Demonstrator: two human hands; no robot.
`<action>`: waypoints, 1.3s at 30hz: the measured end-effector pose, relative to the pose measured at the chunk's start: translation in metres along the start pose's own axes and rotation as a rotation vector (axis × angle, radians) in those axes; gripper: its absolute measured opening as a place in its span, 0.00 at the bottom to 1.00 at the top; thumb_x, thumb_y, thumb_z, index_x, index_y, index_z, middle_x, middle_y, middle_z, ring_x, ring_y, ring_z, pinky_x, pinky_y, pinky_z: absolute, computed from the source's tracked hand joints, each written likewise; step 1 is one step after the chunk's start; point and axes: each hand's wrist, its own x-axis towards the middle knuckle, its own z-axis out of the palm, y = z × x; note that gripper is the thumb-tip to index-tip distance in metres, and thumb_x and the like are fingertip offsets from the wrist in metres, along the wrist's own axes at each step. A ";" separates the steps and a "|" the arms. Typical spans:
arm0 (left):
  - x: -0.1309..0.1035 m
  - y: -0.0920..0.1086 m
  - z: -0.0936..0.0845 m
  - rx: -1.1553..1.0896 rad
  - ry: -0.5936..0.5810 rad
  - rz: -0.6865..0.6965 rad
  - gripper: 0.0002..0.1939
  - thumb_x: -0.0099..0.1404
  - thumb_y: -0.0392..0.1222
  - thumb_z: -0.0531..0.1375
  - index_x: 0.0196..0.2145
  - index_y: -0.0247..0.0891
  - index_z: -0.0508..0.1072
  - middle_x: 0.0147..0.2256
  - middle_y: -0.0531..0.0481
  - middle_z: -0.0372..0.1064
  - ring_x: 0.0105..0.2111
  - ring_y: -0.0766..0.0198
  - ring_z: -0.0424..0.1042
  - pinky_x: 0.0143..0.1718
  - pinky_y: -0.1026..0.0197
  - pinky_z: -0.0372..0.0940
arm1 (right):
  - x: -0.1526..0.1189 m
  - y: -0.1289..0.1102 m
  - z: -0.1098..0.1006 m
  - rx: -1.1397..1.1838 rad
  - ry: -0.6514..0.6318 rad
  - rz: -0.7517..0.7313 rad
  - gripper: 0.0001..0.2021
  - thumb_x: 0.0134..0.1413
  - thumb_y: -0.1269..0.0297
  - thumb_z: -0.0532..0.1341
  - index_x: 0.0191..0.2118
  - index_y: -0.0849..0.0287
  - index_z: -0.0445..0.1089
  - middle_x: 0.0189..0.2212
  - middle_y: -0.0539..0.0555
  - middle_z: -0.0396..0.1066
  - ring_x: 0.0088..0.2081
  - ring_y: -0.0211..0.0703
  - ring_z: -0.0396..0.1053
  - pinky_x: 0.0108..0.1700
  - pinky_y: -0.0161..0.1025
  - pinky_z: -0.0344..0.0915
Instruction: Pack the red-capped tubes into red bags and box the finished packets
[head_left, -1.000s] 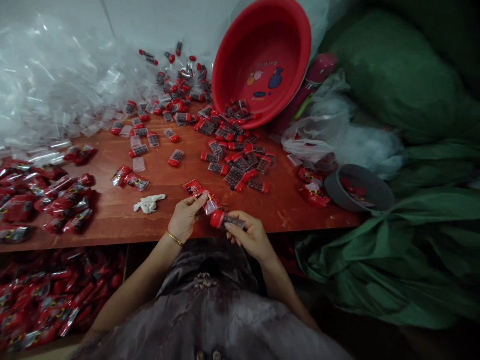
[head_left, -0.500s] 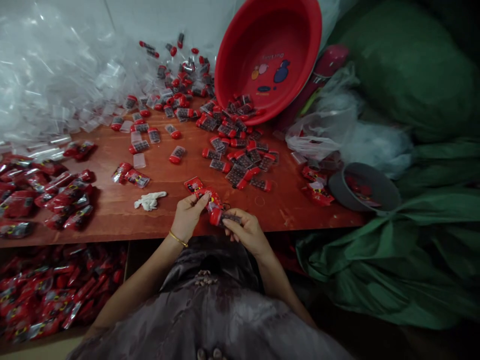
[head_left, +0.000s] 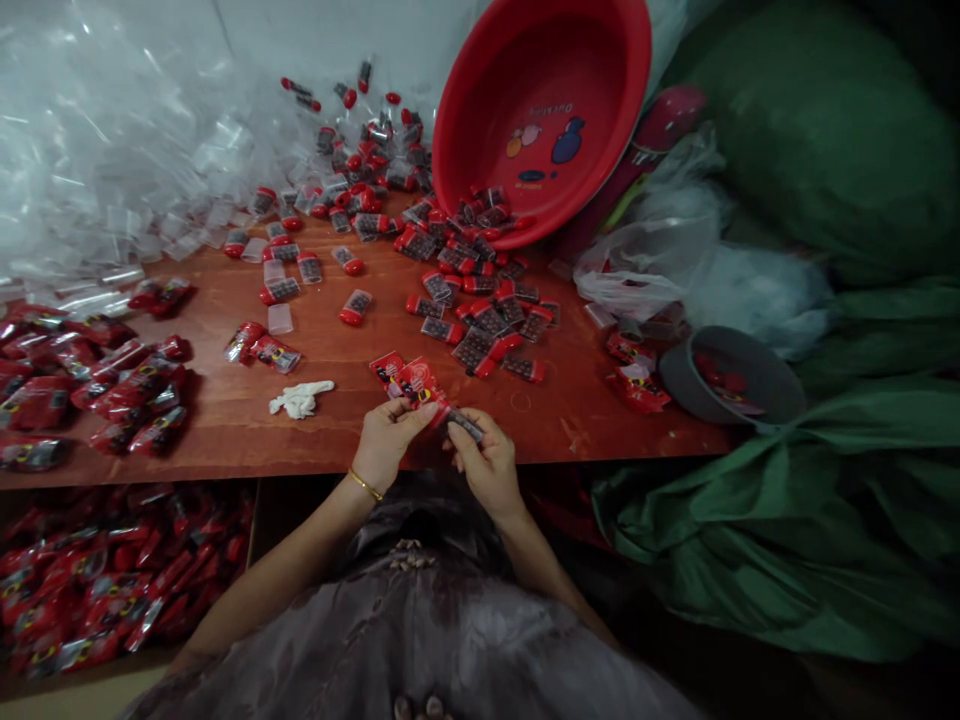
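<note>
My left hand (head_left: pixel 384 448) pinches a red printed plastic packet (head_left: pixel 418 378) above the front edge of the table. In my right hand (head_left: pixel 489 468) is a small clear container of dark pellets (head_left: pixel 468 427), held between thumb and fingers. Its capped end meets the lower end of the packet; whether it sits inside is hard to tell. Another red packet (head_left: pixel 385 366) lies flat just beyond my left fingers. Past my hands, filled containers with red caps (head_left: pixel 476 350) lie in a loose pile.
A red basin (head_left: pixel 547 50) leans tilted at the back, with containers spilling from its rim. Clear empty sleeves (head_left: pixel 112 150) are heaped at back left. Wrapped red packs (head_left: pixel 135 395) lie left, more in a box (head_left: pixel 127 570) below. A grey bowl (head_left: pixel 679 375) stands right.
The red cap of the container, in plain sight before, is now at the packet's end and mostly hidden. My hands have come closer together, the left moving slightly right and down.
</note>
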 end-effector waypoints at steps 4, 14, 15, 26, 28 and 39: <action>-0.002 -0.008 0.004 -0.061 0.022 -0.032 0.18 0.39 0.46 0.72 0.26 0.33 0.75 0.23 0.53 0.72 0.23 0.70 0.68 0.29 0.66 0.63 | 0.001 0.004 0.005 -0.080 0.052 -0.002 0.13 0.55 0.52 0.55 0.40 0.56 0.65 0.25 0.50 0.68 0.23 0.36 0.63 0.22 0.33 0.59; 0.009 0.006 -0.001 -0.082 0.003 -0.045 0.17 0.36 0.44 0.73 0.22 0.32 0.74 0.20 0.53 0.70 0.21 0.71 0.65 0.26 0.66 0.61 | 0.009 0.002 0.015 -0.049 -0.124 -0.043 0.13 0.56 0.53 0.54 0.41 0.57 0.64 0.26 0.49 0.68 0.26 0.37 0.68 0.31 0.35 0.65; 0.011 0.007 -0.003 -0.070 0.003 -0.042 0.18 0.37 0.44 0.72 0.23 0.32 0.74 0.21 0.53 0.70 0.21 0.71 0.65 0.26 0.66 0.60 | 0.009 0.003 0.014 0.006 -0.189 -0.019 0.14 0.57 0.52 0.54 0.42 0.56 0.63 0.25 0.48 0.68 0.25 0.37 0.68 0.30 0.35 0.66; 0.003 0.005 -0.011 -0.075 -0.059 -0.105 0.22 0.38 0.53 0.71 0.19 0.34 0.69 0.16 0.56 0.64 0.13 0.73 0.59 0.14 0.68 0.54 | 0.018 0.000 0.024 0.005 -0.195 -0.008 0.12 0.54 0.52 0.57 0.34 0.56 0.65 0.19 0.47 0.70 0.19 0.36 0.68 0.24 0.34 0.64; 0.001 0.007 -0.016 -0.089 -0.049 -0.146 0.22 0.37 0.53 0.71 0.19 0.34 0.68 0.15 0.56 0.64 0.13 0.73 0.60 0.15 0.68 0.57 | 0.025 0.001 0.033 -0.014 -0.195 -0.016 0.14 0.51 0.49 0.58 0.28 0.56 0.64 0.18 0.46 0.68 0.18 0.35 0.65 0.22 0.33 0.63; 0.017 0.085 -0.129 -0.339 0.442 -0.088 0.11 0.64 0.47 0.56 0.29 0.38 0.70 0.27 0.51 0.75 0.30 0.66 0.75 0.35 0.64 0.69 | 0.088 0.012 -0.003 -0.971 0.209 -0.376 0.20 0.58 0.58 0.54 0.50 0.66 0.66 0.51 0.66 0.66 0.52 0.57 0.59 0.54 0.55 0.54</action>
